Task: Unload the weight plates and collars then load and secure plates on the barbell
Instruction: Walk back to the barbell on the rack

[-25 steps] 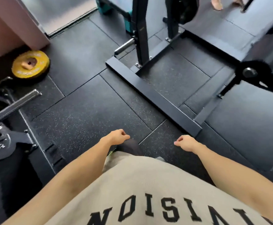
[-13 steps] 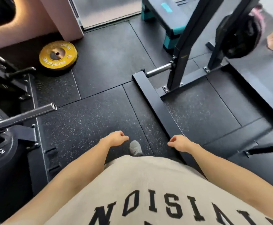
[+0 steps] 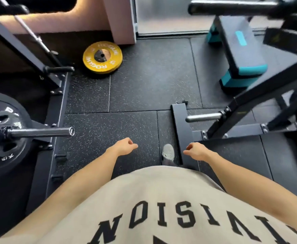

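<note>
Mid-task, I judge: yellow plate [image 3: 102,57] on floor upper left; my left hand [image 3: 124,147] and right hand [image 3: 195,151] loosely curled, empty.

The floor tiles [image 3: 144,81] are black, flecked all over with fine pale specks. A yellow plate [image 3: 102,57] carries white lettering round a dark centre. The large plate [image 3: 1,131] at the left is black with white markings, on a steel-grey bar sleeve [image 3: 38,132]. The step platform [image 3: 241,53] is dark grey, perhaps blue-tinted, with teal blocks. The shirt [image 3: 161,199] is beige with black letters. The shoe [image 3: 168,152] is grey.
</note>
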